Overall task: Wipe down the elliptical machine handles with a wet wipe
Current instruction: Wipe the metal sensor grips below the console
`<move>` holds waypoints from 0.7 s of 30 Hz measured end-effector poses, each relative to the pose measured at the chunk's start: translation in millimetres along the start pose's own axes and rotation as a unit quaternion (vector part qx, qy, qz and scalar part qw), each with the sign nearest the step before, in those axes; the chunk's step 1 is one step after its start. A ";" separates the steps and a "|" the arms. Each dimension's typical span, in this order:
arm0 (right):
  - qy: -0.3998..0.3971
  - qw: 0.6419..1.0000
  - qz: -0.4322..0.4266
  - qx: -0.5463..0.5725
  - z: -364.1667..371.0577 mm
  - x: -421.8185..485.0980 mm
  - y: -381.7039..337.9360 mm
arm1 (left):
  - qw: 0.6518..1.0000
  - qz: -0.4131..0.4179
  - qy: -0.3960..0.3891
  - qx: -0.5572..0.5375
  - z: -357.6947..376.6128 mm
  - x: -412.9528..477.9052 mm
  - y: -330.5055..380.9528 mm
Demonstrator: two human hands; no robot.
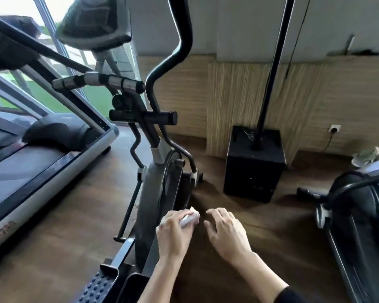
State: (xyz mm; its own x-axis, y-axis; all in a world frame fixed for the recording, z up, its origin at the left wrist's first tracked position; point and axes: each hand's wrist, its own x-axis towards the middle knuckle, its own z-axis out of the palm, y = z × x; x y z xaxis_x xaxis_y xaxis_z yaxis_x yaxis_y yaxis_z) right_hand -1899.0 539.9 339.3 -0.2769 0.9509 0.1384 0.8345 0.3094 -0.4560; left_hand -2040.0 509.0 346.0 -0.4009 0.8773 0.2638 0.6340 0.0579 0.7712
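The left hand (173,232) is closed around a crumpled wet wipe (189,218); the right hand (225,231), fingers loosely curled, holds nothing just beside it.

Near the elliptical machine (155,189), the left hand (173,232) closes around what looks like a bunched wet wipe (190,217); the right hand (225,232) hovers just beside it, fingers (217,213) curled and empty.
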 end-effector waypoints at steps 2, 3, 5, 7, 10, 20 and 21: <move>0.018 1.000 0.000 0.006 1.4 34.4 -3.7 | 1.000 0.006 0.003 0.001 4.4 35.8 -2.3; 0.021 1.000 0.001 0.007 2.4 48.9 -4.4 | 1.000 0.003 0.004 0.004 7.1 51.4 -3.6; 0.025 1.000 -0.002 0.003 3.1 72.4 -4.7 | 1.000 -0.002 0.010 0.011 10.5 74.3 -5.7; 0.024 1.000 -0.009 0.002 2.3 98.5 -4.6 | 1.000 -0.002 0.016 0.013 14.7 97.3 -8.6; 0.007 1.000 -0.026 -0.001 1.3 139.0 -1.3 | 0.999 -0.012 0.032 0.020 22.1 132.4 -7.8; 0.004 0.994 -0.104 0.030 -15.3 250.7 -20.0 | 0.991 -0.032 0.131 -0.004 14.0 217.5 2.0; 0.010 0.993 -0.112 0.042 -17.8 260.7 -26.9 | 0.989 -0.021 0.147 -0.010 9.1 226.3 5.1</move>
State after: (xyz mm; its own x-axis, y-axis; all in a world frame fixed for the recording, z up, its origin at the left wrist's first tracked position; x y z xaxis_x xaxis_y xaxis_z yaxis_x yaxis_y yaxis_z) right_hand -1985.1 779.7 403.3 -0.4410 0.8586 0.2612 0.7097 0.5118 -0.4841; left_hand -2121.5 712.1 404.4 -0.6033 0.6973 0.3870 0.6015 0.0792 0.7949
